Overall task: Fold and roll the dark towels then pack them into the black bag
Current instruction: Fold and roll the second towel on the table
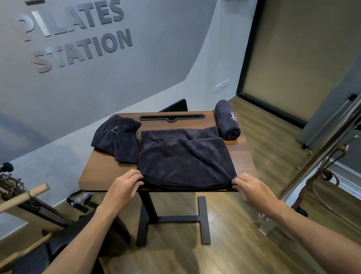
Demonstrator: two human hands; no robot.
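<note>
A dark towel (pixel 184 159) lies folded over itself on the small wooden table (pixel 102 171), its near edge at the table's front. My left hand (pixel 124 186) pinches the towel's near left corner. My right hand (pixel 249 185) pinches its near right corner. A rolled dark towel (pixel 227 119) rests at the table's far right edge. A crumpled dark towel (pixel 116 138) sits at the far left. The black bag (pixel 109 234) stands on the floor to the left, under my left forearm.
The table has a black slot (pixel 171 117) along its far edge and a black T-shaped foot (pixel 202 219). Pilates equipment with wooden bars (pixel 16 200) stands at the left. A metal frame (pixel 334 136) runs along the right. Wood floor surrounds the table.
</note>
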